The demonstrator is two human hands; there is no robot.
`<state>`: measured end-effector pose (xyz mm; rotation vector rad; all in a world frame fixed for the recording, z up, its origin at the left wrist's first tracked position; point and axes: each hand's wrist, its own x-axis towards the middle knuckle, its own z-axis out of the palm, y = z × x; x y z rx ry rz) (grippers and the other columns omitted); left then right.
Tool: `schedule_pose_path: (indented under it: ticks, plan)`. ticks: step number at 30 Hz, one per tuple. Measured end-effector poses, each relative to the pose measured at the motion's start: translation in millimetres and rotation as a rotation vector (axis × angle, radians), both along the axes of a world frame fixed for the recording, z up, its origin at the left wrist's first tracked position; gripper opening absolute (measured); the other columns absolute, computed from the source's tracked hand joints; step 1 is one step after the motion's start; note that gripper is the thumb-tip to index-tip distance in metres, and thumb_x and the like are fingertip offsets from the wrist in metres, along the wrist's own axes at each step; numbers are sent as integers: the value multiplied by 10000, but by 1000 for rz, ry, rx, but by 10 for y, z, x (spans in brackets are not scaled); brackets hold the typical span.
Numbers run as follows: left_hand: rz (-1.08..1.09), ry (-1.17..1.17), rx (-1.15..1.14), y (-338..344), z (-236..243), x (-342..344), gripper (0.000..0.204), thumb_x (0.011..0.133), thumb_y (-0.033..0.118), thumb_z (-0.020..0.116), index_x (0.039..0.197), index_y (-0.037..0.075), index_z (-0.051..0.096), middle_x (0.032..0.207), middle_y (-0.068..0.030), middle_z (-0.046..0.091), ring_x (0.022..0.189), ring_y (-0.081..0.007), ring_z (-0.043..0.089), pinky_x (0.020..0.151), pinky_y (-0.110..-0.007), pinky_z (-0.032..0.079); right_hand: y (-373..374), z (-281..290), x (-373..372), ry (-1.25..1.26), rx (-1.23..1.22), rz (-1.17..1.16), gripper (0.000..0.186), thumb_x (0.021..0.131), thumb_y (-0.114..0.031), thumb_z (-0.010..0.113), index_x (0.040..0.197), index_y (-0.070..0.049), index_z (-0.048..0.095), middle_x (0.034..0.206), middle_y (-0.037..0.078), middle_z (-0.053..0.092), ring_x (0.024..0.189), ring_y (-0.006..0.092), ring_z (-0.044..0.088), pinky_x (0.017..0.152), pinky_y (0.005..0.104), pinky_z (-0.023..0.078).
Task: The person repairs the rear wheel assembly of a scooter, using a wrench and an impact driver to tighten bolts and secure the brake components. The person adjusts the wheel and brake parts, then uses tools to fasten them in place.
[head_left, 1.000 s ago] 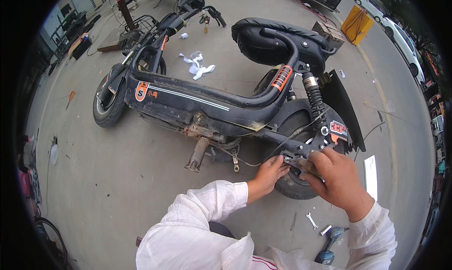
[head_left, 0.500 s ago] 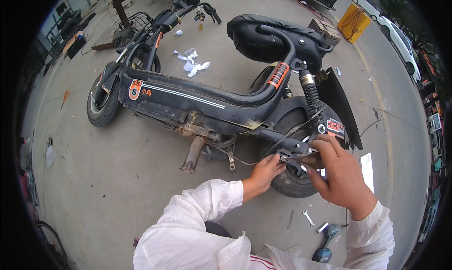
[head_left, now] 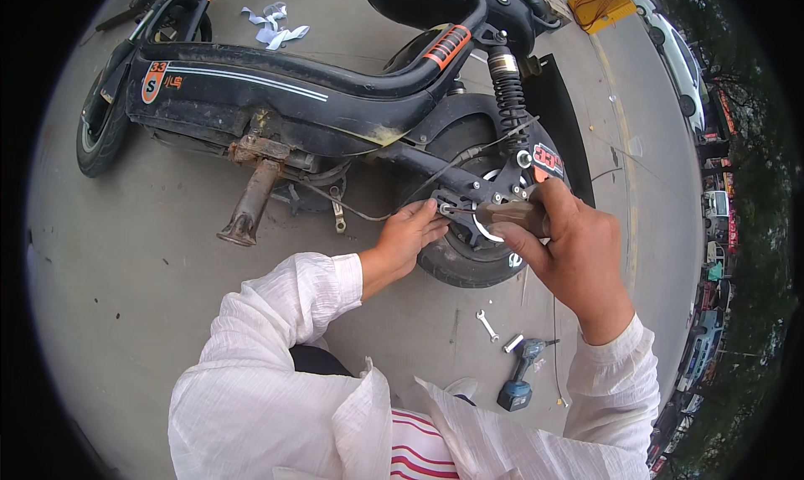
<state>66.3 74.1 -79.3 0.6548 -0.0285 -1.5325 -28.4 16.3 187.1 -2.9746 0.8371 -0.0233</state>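
Scooter (head_left: 243, 95) lies on its side on the floor (head_left: 209, 287), front wheel (head_left: 102, 135) at the left and rear wheel (head_left: 461, 266) close before the person. Right hand (head_left: 579, 250) is closed around the brown handle of a tool (head_left: 523, 218), thumb beneath it, the thin shaft pointing left to the bracket (head_left: 458, 205) beside that rear wheel. Left hand (head_left: 406, 233) has its fingertips at the bracket's left end; whether they pinch anything I cannot tell, since the fingers overlap there. A cable (head_left: 450, 168) runs just above this hand. Nearer the person, a wrench (head_left: 487, 326), a small metal cylinder (head_left: 513, 343) and a drill (head_left: 519, 371) lie on the floor.
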Motion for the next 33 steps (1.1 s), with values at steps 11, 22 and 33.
schedule_pose_path:
  ticks: [11, 22, 33]
  plan:
    - [21, 48, 28, 15, 5, 12, 381, 984, 302, 530, 1205, -7, 508, 1184, -122, 584, 1107, -228, 561, 1003, -357, 437, 17, -94, 99, -167, 54, 26, 359, 746, -265, 785, 856, -64, 509, 698, 56, 610, 566, 239, 605, 491, 321, 449]
    - [-9, 93, 39, 12, 1, 21, 381, 986, 332, 516, 1189, 10, 519, 1185, -109, 590, 1122, -216, 557, 1011, -362, 431, 2, -117, 112, -196, 150, 91, 289, 786, -227, 743, 909, -60, 541, 720, 90, 591, 642, 276, 620, 535, 362, 460]
    - [-15, 135, -24, 11, -59, 41, 341, 979, 310, 538, 1170, 28, 526, 1154, -108, 591, 1117, -216, 547, 1016, -355, 429, 9, -26, 129, -18, 114, 107, 279, 774, -191, 739, 954, -70, 564, 807, 84, 619, 686, 278, 627, 552, 361, 468]
